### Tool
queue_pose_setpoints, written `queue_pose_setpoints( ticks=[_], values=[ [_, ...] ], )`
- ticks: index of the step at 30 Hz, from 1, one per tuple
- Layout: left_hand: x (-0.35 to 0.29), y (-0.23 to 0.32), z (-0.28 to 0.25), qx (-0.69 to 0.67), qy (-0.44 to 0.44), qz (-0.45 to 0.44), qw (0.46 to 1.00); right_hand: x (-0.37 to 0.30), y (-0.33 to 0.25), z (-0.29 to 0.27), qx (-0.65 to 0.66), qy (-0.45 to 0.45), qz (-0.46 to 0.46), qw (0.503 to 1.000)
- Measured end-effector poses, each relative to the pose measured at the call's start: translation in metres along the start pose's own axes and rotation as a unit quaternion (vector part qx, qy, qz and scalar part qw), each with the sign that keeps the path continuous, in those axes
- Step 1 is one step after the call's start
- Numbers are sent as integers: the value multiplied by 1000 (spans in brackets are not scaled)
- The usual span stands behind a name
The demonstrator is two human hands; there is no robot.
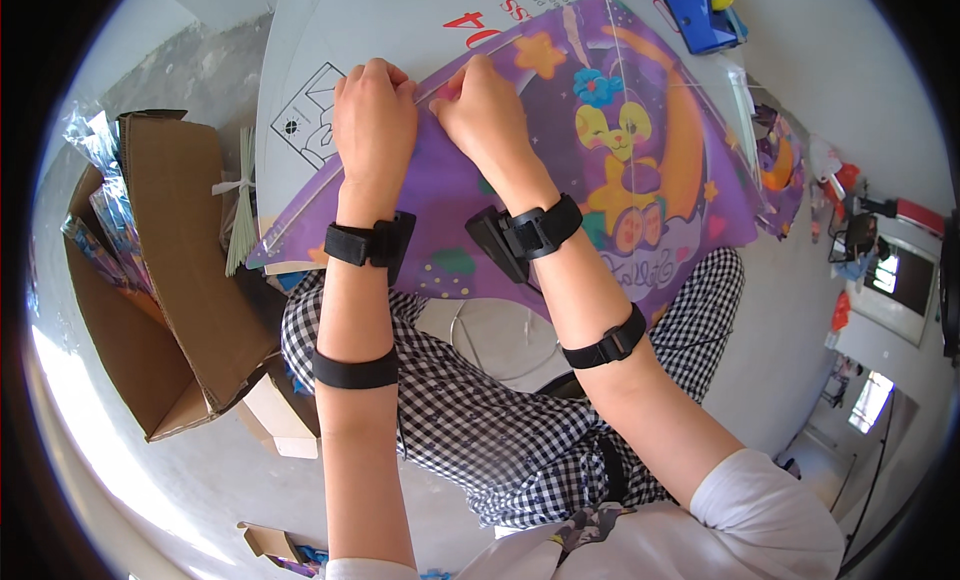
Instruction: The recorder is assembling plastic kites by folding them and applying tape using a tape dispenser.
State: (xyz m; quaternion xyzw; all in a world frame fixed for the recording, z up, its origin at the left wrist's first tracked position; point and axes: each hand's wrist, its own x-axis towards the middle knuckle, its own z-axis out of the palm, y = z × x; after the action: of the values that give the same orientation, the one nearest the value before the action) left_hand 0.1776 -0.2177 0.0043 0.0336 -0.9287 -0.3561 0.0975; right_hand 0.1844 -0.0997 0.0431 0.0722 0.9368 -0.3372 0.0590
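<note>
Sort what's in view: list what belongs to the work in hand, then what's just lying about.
Seems part of the work:
- purple printed sheet, under the left hand and right hand
- pale table beneath it

Seemingly just lying about:
- blue tape dispenser
- tied bundle of pale sticks, perhaps supplies
- open cardboard box

Bright, soft light fills the view, with a washed-out streak of glare across the floor (pixel 105 440) at lower left, small overexposed patches at right, and bending edges fading into black corners.
</note>
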Motion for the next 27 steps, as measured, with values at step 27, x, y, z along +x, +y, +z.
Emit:
queue_pose_setpoints(
  ticks=[27],
  values=[
    [-3,46,-20,-87,-53,3,995,178,223,-328,208,55,250,944]
  ],
)
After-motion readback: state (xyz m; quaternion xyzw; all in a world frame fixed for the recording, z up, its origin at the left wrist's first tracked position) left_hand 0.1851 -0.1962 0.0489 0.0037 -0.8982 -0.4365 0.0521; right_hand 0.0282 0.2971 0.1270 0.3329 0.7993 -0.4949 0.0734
